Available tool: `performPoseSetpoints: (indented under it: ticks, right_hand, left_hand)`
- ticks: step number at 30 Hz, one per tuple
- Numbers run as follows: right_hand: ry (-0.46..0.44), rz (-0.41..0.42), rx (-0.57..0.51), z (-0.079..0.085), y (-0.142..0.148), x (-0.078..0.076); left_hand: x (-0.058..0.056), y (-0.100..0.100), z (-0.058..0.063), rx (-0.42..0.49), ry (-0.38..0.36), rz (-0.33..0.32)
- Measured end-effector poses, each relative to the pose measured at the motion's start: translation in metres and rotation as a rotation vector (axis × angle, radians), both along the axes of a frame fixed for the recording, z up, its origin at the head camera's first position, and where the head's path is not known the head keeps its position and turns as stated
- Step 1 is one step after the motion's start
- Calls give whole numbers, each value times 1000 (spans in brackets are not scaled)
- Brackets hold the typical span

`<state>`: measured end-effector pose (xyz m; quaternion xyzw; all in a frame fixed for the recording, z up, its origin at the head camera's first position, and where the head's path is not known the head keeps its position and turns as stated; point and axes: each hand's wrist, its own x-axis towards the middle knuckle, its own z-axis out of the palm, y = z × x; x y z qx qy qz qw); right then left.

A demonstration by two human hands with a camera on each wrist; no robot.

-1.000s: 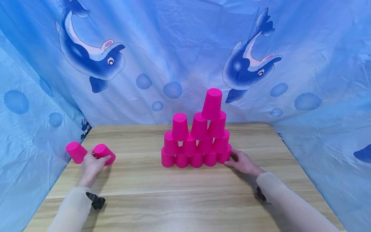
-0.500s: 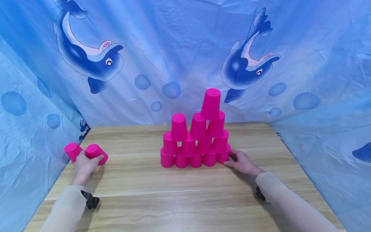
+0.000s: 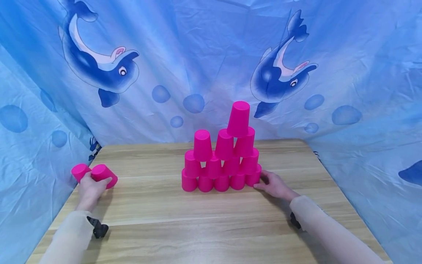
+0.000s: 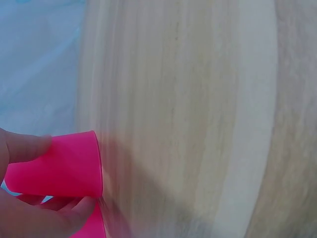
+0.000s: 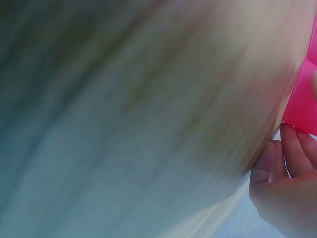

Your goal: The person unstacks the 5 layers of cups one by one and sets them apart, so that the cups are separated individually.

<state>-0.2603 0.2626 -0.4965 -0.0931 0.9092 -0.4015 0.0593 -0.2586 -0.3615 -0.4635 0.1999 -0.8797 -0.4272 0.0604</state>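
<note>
At the table's left side, my left hand [image 3: 89, 189] grips an upside-down pink cup [image 3: 104, 174], thumb on one side and fingers on the other. A second pink cup [image 3: 79, 171] stands close beside it, partly hidden behind the hand. In the left wrist view, my fingers lie between the held cup [image 4: 64, 168] and the other one. A stepped stack of upside-down pink cups [image 3: 202, 145] rises mid-table, one lone cup [image 3: 239, 119] topping its right part. My right hand [image 3: 276, 186] holds the bottom row's rightmost cup [image 3: 252, 178], thumb in front and fingers at its side.
The wooden table [image 3: 158, 220] has its left edge close by the two loose cups. A blue curtain [image 3: 204, 55] with printed dolphins hangs behind the table and along its sides. Each wrist bears a small black device, such as the left wrist camera [image 3: 100, 230].
My left hand has slid its cup leftward, up close to the second loose cup. My right hand stays at the stack, and the stacked cups keep their arrangement.
</note>
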Motion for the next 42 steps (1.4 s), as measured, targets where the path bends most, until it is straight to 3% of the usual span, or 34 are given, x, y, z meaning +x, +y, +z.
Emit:
performPoseSetpoints:
  ticks: [13,18,22,25,29,33,36,42]
  right_hand:
    - [9,9,3,0,-1,1]
    - [8,7,7,1,0,1]
    - [7,4,4,1,0,1]
    - [3,3,-2,0,0,0]
    - [18,14,-1,-1,1,0]
    - [31,19,7,-2,2,0]
    - [30,17,10,-1,2,0]
    - [9,2,8,0,0,0]
  left_hand:
    - [0,-8,-5,-19,5,-4]
    - [1,-7,-6,-73,38,-6]
    - [2,-3,0,-154,61,10]
    - [3,1,13,-241,117,11]
    - [5,13,42,-348,224,-8]
    - [3,42,73,-409,408,-31]
    - [0,76,93,-376,533,-106]
    - [-7,155,127,-196,625,-293]
